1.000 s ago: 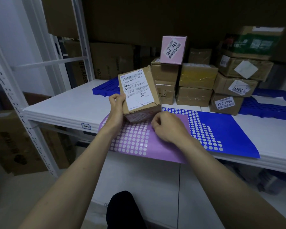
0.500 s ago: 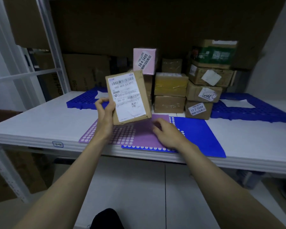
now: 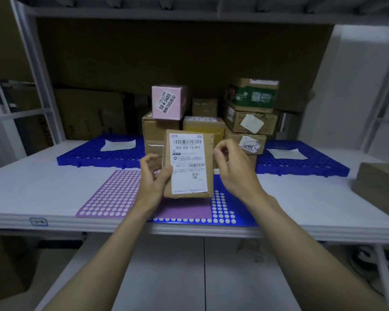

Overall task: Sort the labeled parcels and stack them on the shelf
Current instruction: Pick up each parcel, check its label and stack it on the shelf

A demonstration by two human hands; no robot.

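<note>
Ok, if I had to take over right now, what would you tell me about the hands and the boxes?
Left hand: grips the brown parcel upright by its left edge, label facing you.
Right hand: beside the parcel's right edge, fingers loosely curled, holding nothing.
Parcels: pink box and other boxes are stacked at the back of the white shelf, between two blue trays. One more box sits at the far right.
Done: several parcels stacked.
Left: read the label, then stack the held parcel with the others.
</note>
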